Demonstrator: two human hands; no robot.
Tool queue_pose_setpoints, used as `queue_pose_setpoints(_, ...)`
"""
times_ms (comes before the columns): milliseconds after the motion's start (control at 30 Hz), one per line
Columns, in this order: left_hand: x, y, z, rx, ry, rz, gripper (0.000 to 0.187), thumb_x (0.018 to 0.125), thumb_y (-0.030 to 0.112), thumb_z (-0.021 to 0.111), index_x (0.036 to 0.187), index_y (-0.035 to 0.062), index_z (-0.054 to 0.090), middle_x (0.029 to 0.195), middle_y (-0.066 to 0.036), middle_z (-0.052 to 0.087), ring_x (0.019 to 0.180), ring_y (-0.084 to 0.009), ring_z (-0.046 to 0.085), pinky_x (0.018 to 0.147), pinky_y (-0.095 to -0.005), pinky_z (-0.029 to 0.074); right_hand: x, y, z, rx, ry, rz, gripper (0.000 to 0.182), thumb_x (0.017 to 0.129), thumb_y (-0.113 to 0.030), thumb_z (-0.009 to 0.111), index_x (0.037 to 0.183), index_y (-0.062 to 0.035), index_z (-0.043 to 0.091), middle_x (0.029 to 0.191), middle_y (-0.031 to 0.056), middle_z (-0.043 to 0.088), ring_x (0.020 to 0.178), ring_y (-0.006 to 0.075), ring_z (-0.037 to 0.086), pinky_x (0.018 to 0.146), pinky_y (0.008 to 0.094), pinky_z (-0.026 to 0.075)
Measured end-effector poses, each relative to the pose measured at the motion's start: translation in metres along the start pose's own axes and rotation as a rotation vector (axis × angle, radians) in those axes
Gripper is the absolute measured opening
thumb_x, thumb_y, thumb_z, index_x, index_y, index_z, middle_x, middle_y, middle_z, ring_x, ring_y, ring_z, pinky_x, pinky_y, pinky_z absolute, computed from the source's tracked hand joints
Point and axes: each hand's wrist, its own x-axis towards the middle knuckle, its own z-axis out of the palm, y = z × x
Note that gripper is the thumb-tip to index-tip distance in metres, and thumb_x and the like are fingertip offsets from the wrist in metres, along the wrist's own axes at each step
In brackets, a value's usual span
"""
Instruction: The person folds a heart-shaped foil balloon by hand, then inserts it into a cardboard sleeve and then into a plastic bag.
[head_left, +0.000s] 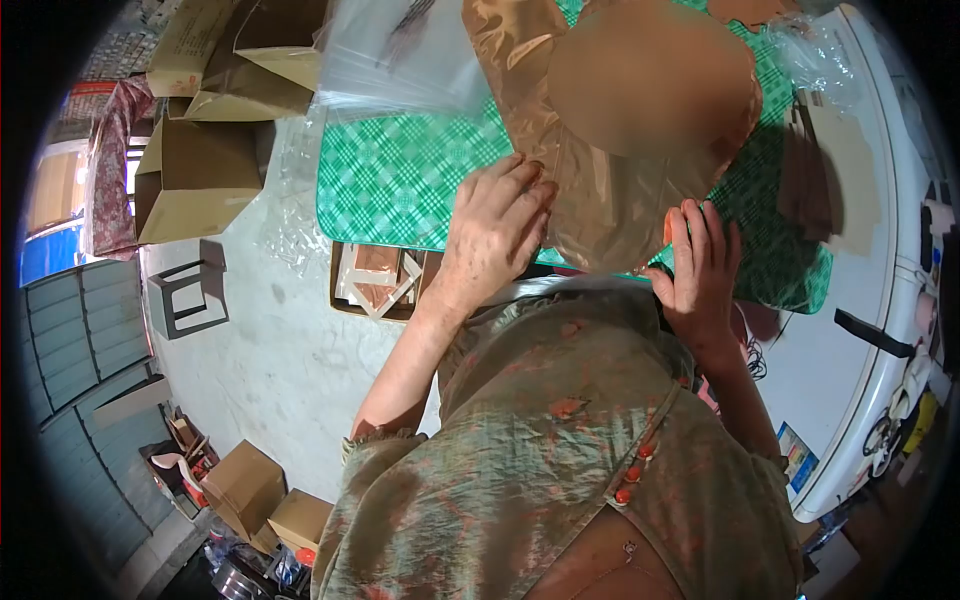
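Note:
A shiny brown sheet-like piece in a clear plastic bag [600, 200] lies on the table with the green checked cloth [400, 180]. A large round area of it is blurred, so its kind cannot be made out. My left hand [500, 225] has its fingers bent and close together on the bag's left edge. At the lower right edge, my right hand [700, 265] grips the bag between thumb and fingers. Something small and orange [669, 226] shows by the right index finger, too small to name.
Clear plastic bags [400, 60] are stacked at the table's far left. Crumpled clear plastic [815, 55] lies at the far right. Below the table's edge sits a box of frame-like pieces [375, 280]. Open cardboard boxes [205, 170] and a grey frame [188, 298] stand left.

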Motion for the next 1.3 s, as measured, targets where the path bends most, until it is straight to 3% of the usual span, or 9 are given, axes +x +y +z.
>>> queue_pose_setpoints(300,0.008,0.008,-0.002,0.021,0.035,-0.013,0.042,0.088,0.014,0.076,0.13,0.0072,0.07,0.139,-0.012,0.063,0.139,-0.0367,0.055,0.112,-0.0504,0.042,-0.001,0.001,0.001,0.024,0.045,-0.026,0.087,0.079,-0.036,0.082,0.152,-0.0016,0.051,0.158,0.0175,0.045,0.149,0.0404,0.04,0.118,0.0686,0.03)
queue_pose_setpoints(433,0.022,0.008,0.009,0.007,0.043,0.031,0.05,0.088,0.02,0.079,0.134,0.005,0.067,0.145,-0.019,0.058,0.145,-0.042,0.049,0.118,-0.0562,0.039,0.0,0.002,0.001,0.027,0.043,-0.032,0.086,0.08,-0.039,0.081,0.151,-0.0017,0.051,0.157,0.0192,0.045,0.149,0.0411,0.04,0.118,0.0688,0.031)
queue_pose_setpoints(567,0.036,0.019,0.022,0.016,-0.073,0.024,0.068,0.094,0.034,0.074,0.154,0.0091,0.053,0.163,-0.023,0.041,0.154,-0.0423,0.036,0.124,-0.0568,0.033,0.0,0.003,0.001,0.009,0.035,-0.041,0.079,0.089,-0.046,0.072,0.15,-0.0005,0.052,0.156,0.0203,0.047,0.148,0.042,0.041,0.118,0.0694,0.03)
queue_pose_setpoints(733,0.038,0.024,0.035,0.124,-0.195,0.01,0.072,0.1,0.049,0.063,0.159,0.0128,0.047,0.168,-0.022,0.035,0.158,-0.0408,0.029,0.128,-0.0574,0.025,0.001,0.004,0.004,-0.018,0.073,-0.058,0.074,0.097,-0.053,0.058,0.148,0.0012,0.055,0.153,0.0216,0.049,0.145,0.0429,0.044,0.116,0.069,0.031)
queue_pose_setpoints(867,0.037,0.024,0.036,0.176,-0.239,0.015,0.073,0.102,0.055,0.058,0.161,0.0157,0.045,0.168,-0.022,0.034,0.158,-0.041,0.028,0.128,-0.0588,0.022,0.004,0.005,-0.006,0.008,0.047,-0.072,0.068,0.096,-0.039,0.065,0.147,0.003,0.055,0.153,0.0226,0.049,0.145,0.0435,0.044,0.116,0.0647,0.033)
queue_pose_setpoints(967,0.037,0.024,0.037,0.196,-0.251,0.02,0.073,0.102,0.056,0.057,0.162,0.0165,0.044,0.168,-0.022,0.034,0.158,-0.0419,0.028,0.128,-0.0597,0.021,0.02,0.008,-0.012,0.131,0.083,-0.006,0.077,0.085,-0.039,0.079,0.147,0.0009,0.054,0.156,0.0213,0.047,0.145,0.0428,0.044,0.118,0.0652,0.03)
queue_pose_setpoints(1000,0.037,0.024,0.038,0.203,-0.257,0.022,0.073,0.102,0.056,0.057,0.162,0.0168,0.044,0.169,-0.022,0.034,0.158,-0.0423,0.027,0.128,-0.06,0.021,0.031,0.007,-0.02,0.149,0.084,-0.006,0.083,0.076,-0.03,0.087,0.147,-0.0013,0.054,0.157,0.0215,0.046,0.147,0.042,0.041,0.119,0.0644,0.028)
queue_pose_setpoints(1300,0.036,0.021,0.042,0.207,-0.261,0.042,0.069,0.102,0.052,0.059,0.159,0.015,0.048,0.165,-0.025,0.038,0.155,-0.0477,0.029,0.125,-0.0634,0.023,0.142,0.004,0.02,0.136,-0.002,-0.26,0.065,0.101,-0.044,0.062,0.155,-0.01,0.051,0.165,0.0156,0.041,0.157,0.0381,0.028,0.126,0.0655,0.016)
